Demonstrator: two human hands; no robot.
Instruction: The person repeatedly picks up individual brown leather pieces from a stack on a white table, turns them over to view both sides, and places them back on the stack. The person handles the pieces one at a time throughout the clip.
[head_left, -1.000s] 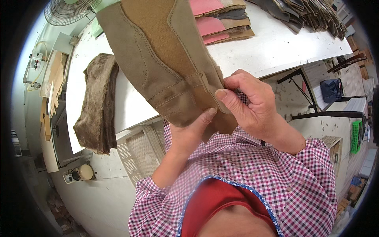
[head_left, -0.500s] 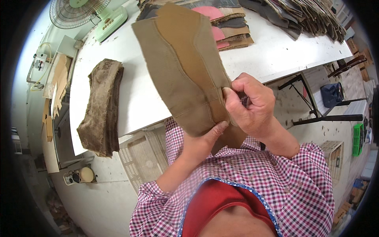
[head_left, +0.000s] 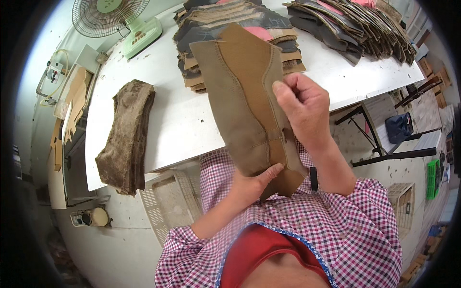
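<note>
White-topped, the table [head_left: 187, 122] holds a green fan [head_left: 139, 41] and a fuzzy brown pile [head_left: 127, 137]. Before it, a tan panel [head_left: 240, 105] stands upright, gripped low by the left hand [head_left: 249, 187], thumb on top; the right hand [head_left: 307, 105] is clenched at its right edge, whether pinching it I cannot tell.

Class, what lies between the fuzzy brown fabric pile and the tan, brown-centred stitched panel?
Between the pile and panel, the head view shows mostly white tabletop with a dark speck.
</note>
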